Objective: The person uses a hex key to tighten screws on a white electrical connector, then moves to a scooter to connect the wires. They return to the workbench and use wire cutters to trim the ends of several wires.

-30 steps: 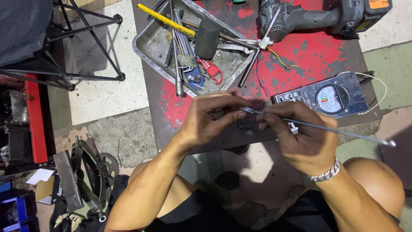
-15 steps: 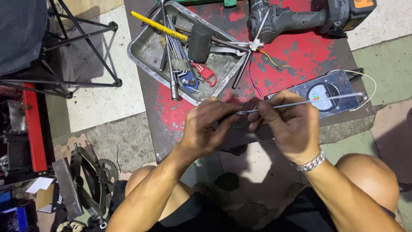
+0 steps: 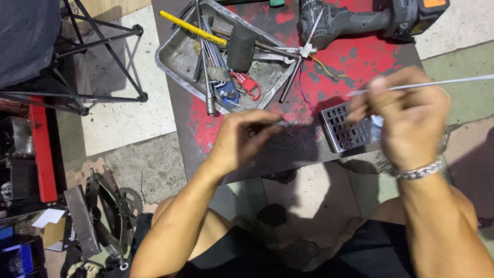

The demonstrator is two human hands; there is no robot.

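- A seated person's knees frame the bottom of the view, forearms reaching out over a worn red-and-black surface [image 3: 360,62].
- The right hand [image 3: 406,116], blurred, with a metal bracelet [image 3: 419,170] at the wrist, is curled closed around a thin pale rod [image 3: 447,82] that runs out past the fingers toward the right edge of the view.
- The left hand [image 3: 242,139] has its fingers bent inward, fingertips pinched on a small item at the end of thin dark wires [image 3: 288,135]; what that item is cannot be told.
- The wires loop on the surface between the two hands, just left of a slotted metal box [image 3: 347,128] that lies partly under the right hand.
- Farther off, a dented metal tray [image 3: 177,56] holds a black-headed mallet [image 3: 241,47], a yellow-handled tool [image 3: 193,27], long steel bars and a red clip [image 3: 248,85].
- A cross-shaped wrench [image 3: 301,51] lies across the tray's right rim.
- At the far edge, a grey cordless drill [image 3: 360,20] with an orange-topped battery lies on its side.
- On the floor at left, a black folding frame [image 3: 103,67] stands above cracked concrete, with a toothed sprocket [image 3: 131,198] nearer the person.
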